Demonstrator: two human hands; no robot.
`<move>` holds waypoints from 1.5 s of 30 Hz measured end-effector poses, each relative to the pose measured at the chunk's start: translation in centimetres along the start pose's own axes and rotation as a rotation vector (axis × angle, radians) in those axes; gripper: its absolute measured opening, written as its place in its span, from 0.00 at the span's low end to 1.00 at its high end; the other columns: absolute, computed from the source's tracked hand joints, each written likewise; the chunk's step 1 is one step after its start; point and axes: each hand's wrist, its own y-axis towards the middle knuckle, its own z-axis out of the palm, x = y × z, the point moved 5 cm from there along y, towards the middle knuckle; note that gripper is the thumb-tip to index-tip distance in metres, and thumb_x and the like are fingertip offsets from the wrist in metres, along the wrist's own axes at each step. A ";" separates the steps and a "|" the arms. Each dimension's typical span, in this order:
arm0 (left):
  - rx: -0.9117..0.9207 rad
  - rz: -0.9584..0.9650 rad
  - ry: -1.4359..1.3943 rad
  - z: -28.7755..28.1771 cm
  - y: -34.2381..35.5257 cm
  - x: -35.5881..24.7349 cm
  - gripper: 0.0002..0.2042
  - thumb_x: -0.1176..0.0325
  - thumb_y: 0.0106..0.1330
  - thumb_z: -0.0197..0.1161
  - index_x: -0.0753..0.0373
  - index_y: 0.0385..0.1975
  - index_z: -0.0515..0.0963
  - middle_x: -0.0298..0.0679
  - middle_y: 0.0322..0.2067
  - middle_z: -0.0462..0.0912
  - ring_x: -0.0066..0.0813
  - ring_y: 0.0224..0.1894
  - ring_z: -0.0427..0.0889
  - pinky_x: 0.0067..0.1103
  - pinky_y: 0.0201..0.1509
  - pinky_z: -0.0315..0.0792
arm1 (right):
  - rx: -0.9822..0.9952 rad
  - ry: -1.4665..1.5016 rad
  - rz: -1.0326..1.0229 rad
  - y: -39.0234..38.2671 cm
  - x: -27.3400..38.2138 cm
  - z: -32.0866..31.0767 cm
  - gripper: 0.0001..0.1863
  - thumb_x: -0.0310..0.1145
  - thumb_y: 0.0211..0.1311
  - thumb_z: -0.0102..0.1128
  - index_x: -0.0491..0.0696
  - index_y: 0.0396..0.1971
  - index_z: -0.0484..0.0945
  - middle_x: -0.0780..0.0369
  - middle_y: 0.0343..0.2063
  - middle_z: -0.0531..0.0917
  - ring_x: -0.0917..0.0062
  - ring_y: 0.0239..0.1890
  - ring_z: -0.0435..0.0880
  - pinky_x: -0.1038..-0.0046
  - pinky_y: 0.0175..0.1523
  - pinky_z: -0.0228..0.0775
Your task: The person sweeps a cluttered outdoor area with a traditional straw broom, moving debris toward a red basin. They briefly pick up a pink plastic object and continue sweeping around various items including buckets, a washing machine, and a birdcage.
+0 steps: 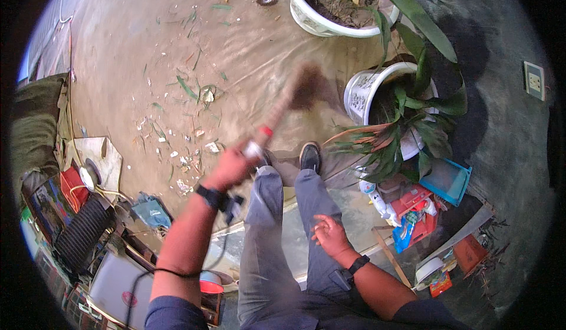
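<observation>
Your left hand [231, 168] grasps a dark-headed brush [299, 94] with red-banded handle, left of the nearer white round plant pot [358, 96]. Your right hand [331, 234], loosely open, holds nothing visible. Sweeping seems unfinished: green leaves [186, 87] and white scraps [213, 147] remain scattered.

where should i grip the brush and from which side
Probably the near end of the slim handle, where the left hand holds it, coming from the lower left: it slants that way, with the dark, blurred brush head at the far end.
</observation>
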 end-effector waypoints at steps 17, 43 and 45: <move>0.155 0.010 0.055 -0.9 -8.0 11.4 0.34 0.69 0.62 0.69 0.59 0.70 0.66 0.38 0.36 0.84 0.20 0.29 0.80 0.23 0.35 0.77 | 0.026 -0.026 0.069 0.3 1.0 1.4 0.20 0.27 0.68 0.50 0.43 0.60 0.69 0.60 0.36 0.83 0.79 0.30 0.84 0.77 0.32 0.79; -0.652 0.207 -0.162 -16.6 -8.0 16.1 0.34 0.67 0.62 0.65 0.62 0.70 0.62 0.46 0.36 0.85 0.32 0.34 0.84 0.27 0.39 0.78 | -0.001 -0.613 -0.231 4.3 7.0 2.3 0.21 0.28 0.68 0.53 0.44 0.60 0.69 0.60 0.37 0.83 0.78 0.31 0.85 0.76 0.31 0.78; -0.764 0.309 -0.506 -17.4 -9.3 16.2 0.37 0.70 0.65 0.63 0.61 0.74 0.53 0.36 0.29 0.79 0.21 0.23 0.76 0.21 0.25 0.73 | -0.006 -0.669 -0.329 5.0 9.8 1.8 0.22 0.28 0.67 0.54 0.44 0.60 0.69 0.60 0.37 0.83 0.78 0.31 0.85 0.76 0.32 0.78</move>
